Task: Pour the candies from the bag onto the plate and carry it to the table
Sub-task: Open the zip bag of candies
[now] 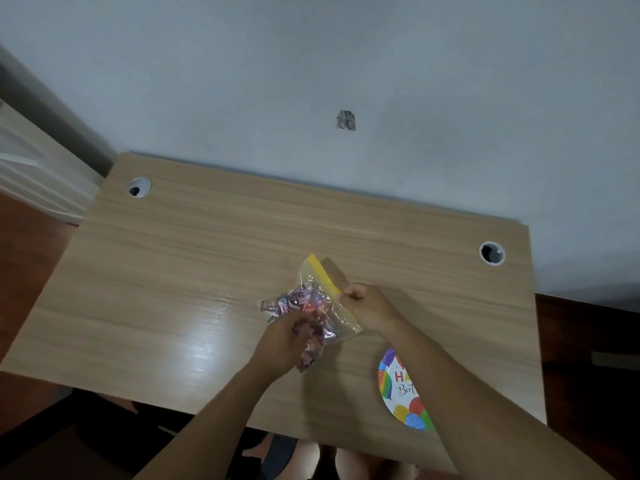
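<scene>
A clear zip bag [313, 299] with a yellow seal strip holds several wrapped candies [299, 303] and sits near the middle of the wooden desk. My left hand [280, 337] grips the bag's lower end, where the candies bunch up. At the near end of the yellow seal, my right hand [367, 304] pinches the bag. A colourful birthday paper plate [398, 386] lies flat near the desk's front edge, to the right of the bag; my right forearm hides part of it. Nothing lies on the part of the plate that shows.
The wooden desk [173, 271] stands against a pale wall. Two round cable holes sit in its far corners, the left cable hole [139, 187] and the right cable hole [491, 252]. Reddish-brown floor shows on both sides, and feet appear below the front edge.
</scene>
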The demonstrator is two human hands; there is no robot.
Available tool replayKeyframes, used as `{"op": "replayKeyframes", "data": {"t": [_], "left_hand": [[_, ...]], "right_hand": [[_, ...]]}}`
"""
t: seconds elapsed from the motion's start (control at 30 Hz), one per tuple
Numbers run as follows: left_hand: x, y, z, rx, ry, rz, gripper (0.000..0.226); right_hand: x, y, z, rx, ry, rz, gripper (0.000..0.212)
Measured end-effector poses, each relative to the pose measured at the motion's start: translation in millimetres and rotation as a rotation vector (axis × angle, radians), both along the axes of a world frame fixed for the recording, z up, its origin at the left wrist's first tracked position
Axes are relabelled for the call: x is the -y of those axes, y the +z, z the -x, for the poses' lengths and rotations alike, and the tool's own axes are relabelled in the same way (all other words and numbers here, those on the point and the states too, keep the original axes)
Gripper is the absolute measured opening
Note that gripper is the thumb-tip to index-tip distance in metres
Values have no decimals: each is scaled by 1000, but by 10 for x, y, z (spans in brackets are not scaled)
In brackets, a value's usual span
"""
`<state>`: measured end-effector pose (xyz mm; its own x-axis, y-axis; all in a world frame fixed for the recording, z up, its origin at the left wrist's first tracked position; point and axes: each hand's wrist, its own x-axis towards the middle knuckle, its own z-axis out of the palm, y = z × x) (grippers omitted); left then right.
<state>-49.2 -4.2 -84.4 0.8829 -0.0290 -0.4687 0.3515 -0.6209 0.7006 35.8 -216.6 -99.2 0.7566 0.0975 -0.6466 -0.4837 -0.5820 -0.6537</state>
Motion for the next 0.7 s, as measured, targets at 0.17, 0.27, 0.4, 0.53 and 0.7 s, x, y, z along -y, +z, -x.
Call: {"op": "replayKeyframes", "data": {"t": [0.17, 0.27, 0.4, 0.53, 0.7], "left_hand": [[109, 423, 35, -56, 449, 322, 24], [190, 714, 109, -148, 612, 552, 30], [251, 1012, 260, -233, 666, 762, 21], [307, 1117, 387, -291, 668, 858, 12], [412, 1294, 421, -271, 559, 913, 6]], "right_hand": [[-114, 455, 309, 29, 10, -60, 18], [-160, 705, 523, 61, 34, -56, 20], [-168, 1020, 755, 120, 18, -19, 21], [-59, 1286, 947, 78, -42, -72, 36], [130, 1580, 1088, 81, -23, -166, 33]]}}
